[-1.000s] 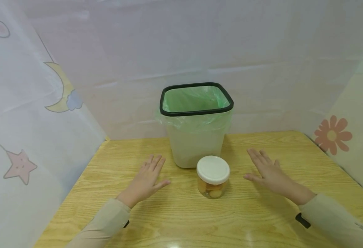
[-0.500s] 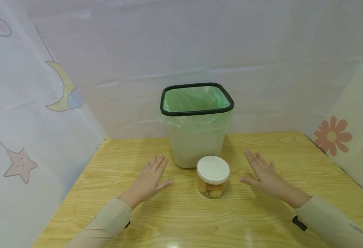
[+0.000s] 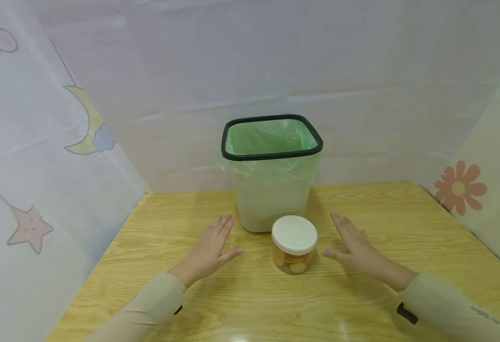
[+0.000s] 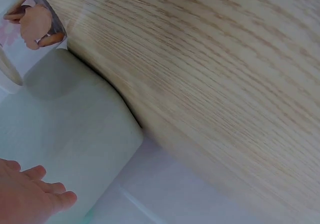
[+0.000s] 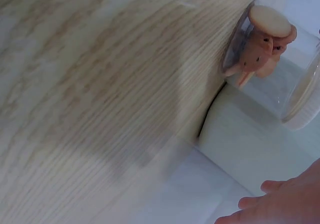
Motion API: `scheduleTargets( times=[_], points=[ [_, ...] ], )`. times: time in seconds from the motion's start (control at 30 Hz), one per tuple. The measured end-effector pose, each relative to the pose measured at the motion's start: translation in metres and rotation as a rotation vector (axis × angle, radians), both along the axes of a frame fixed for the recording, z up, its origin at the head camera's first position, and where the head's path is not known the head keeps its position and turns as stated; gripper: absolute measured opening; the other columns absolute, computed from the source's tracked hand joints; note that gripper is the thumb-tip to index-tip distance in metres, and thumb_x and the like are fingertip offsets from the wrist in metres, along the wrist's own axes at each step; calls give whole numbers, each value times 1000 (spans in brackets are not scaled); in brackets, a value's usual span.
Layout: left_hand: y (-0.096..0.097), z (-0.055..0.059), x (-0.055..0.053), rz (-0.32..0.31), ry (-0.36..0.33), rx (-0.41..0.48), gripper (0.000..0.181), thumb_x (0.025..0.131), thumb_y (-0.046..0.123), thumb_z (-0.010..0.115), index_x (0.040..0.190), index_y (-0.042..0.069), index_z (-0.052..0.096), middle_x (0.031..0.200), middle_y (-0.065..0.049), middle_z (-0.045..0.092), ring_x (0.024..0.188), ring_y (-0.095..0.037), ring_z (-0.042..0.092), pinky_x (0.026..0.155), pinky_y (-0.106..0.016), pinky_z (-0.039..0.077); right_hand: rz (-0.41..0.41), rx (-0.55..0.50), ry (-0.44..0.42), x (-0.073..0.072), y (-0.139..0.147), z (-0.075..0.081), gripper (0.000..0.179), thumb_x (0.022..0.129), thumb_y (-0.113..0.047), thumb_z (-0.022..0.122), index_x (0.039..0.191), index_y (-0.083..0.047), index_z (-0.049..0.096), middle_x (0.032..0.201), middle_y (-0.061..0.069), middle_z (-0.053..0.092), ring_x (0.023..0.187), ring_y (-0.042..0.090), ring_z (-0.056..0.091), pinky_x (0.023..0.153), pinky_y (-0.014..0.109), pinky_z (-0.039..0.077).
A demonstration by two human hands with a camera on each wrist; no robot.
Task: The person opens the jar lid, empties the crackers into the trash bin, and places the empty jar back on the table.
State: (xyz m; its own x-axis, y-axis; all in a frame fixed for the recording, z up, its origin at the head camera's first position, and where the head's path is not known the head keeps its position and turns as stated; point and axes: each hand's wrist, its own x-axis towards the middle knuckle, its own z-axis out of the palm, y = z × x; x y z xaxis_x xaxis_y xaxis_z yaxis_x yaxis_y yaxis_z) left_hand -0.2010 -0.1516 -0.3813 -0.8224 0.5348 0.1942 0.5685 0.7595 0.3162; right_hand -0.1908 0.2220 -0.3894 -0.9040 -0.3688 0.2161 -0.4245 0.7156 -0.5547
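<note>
A clear jar [image 3: 293, 260] with a white lid [image 3: 294, 234] stands on the table between my two hands. Several cookies [image 5: 265, 43] lie inside it, seen through its wall in the right wrist view. My left hand [image 3: 207, 248] is held left of the jar with fingers straight and thumb spread towards it. On the jar's other side is my right hand [image 3: 356, 247], its fingers also straight, the thumb close to the jar with a small gap. Neither hand holds anything. Right behind the jar stands a pale trash bin [image 3: 271, 199] with a black rim.
A thin greenish bag [image 3: 267, 135] lines the bin and hangs over its rim. The wooden table [image 3: 250, 304] ends at a pale cloth backdrop [image 3: 181, 95] behind, with printed cloth on the left and right sides.
Both hands have moved inward towards the jar, the right one further than the left. The jar and the bin have stayed in place.
</note>
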Motion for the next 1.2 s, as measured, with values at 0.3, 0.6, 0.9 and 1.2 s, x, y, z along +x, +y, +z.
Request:
scheduleTargets(
  times=[0.3,0.6,0.9,1.2],
  points=[
    [11,-3,-1,-43,29,11,78,98,38,56,151,-7,21,155,-24,24,142,-44,16,111,-59,18,11,-31,-26,2,-4,-3,97,87,-32,73,151,9,12,150,39,17,135,61,10,91,83,8],
    [16,0,-1,-53,6,-13,80,99,43,53,152,-5,18,157,-22,19,144,-40,12,112,-58,18,0,-14,-10,0,-7,-12,101,85,-36,75,151,8,12,150,37,18,136,59,8,90,84,5],
    [20,-1,-1,-62,5,-28,79,99,43,53,152,-5,19,156,-23,21,144,-41,13,111,-58,19,13,-30,-14,2,-15,-15,106,81,-36,79,150,8,12,151,37,18,136,60,7,89,85,5],
    [26,0,-5,-73,18,-33,79,99,45,51,152,-4,20,156,-23,23,143,-41,17,112,-57,21,15,-50,-47,2,-21,-15,107,82,-37,78,150,10,10,150,38,16,136,60,7,93,82,10]
  ],
)
